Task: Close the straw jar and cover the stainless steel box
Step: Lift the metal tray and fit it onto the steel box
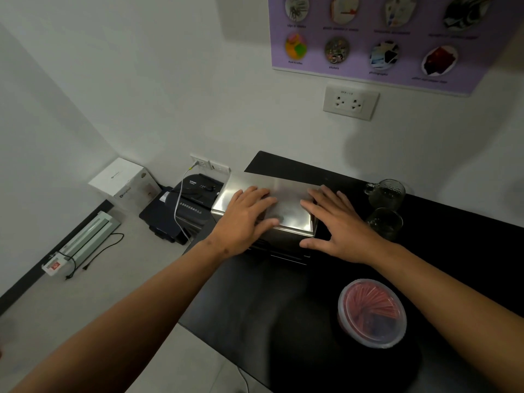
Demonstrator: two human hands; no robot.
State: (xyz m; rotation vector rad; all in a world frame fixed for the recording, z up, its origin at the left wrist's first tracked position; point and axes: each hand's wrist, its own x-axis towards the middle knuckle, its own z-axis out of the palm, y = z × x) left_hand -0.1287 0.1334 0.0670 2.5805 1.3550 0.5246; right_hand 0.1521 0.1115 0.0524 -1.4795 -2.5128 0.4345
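Note:
A stainless steel box (279, 242) stands on the black counter (255, 321) with its flat shiny lid (286, 194) lying on top. My left hand (243, 219) rests flat on the lid's left part, fingers spread. My right hand (337, 222) lies flat over the lid's right edge, fingers apart. Neither hand grips anything. Nearer to me on the right sits the straw jar (372, 313), a round clear tub of red straws with a clear lid on it.
Two glass cups (385, 191) (385, 222) stand right of the box. Left of the counter, on the floor, are a black shredder (192, 205), a white carton (122, 180) and a laminator (85, 239) with a cord. A wall socket (350, 102) is above.

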